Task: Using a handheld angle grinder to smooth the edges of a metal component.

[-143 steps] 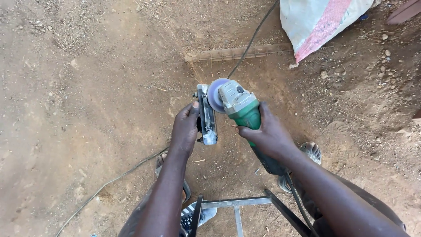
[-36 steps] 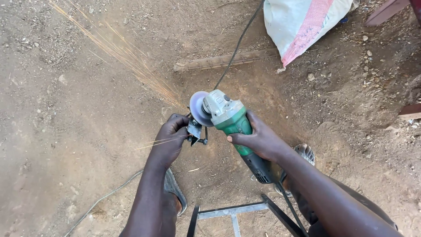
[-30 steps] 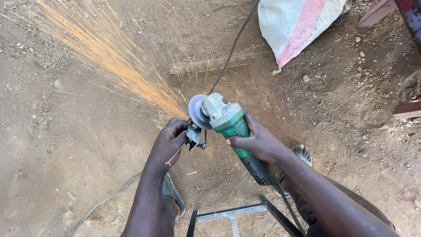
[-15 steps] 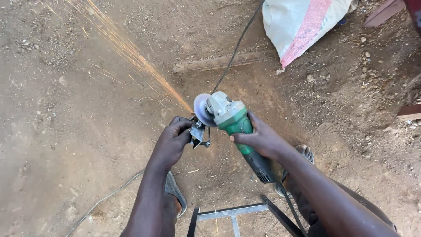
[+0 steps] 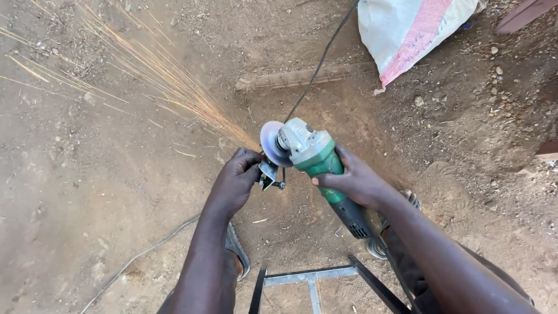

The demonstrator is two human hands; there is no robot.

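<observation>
— Hands first: how many, and what do they hold?

— Two hands. Left hand [image 5: 235, 180] is curled tight around a small metal piece [image 5: 269, 174], fingers closed on it; right hand [image 5: 354, 181] is wrapped shut around the green body of one angle grinder [image 5: 317, 160].

— Where is the grinder?

— Above the dirt ground [image 5: 87, 186], near the middle of the view, its one grey disc [image 5: 269, 143] touching the top of the metal piece. A fan of orange sparks [image 5: 168, 87] shoots up and left from that contact.

— Anything else to count?

— One black cable [image 5: 317, 64] running away from the grinder toward the top edge; one thinner cord [image 5: 139, 256] lying on the ground at lower left; one white and pink sack [image 5: 407, 32] at upper right; one metal frame [image 5: 314, 279] at the bottom edge — grey bar with dark legs. Two sandals show, one [image 5: 237, 250] under the left arm, one [image 5: 378, 247] partly hidden under the right.
</observation>
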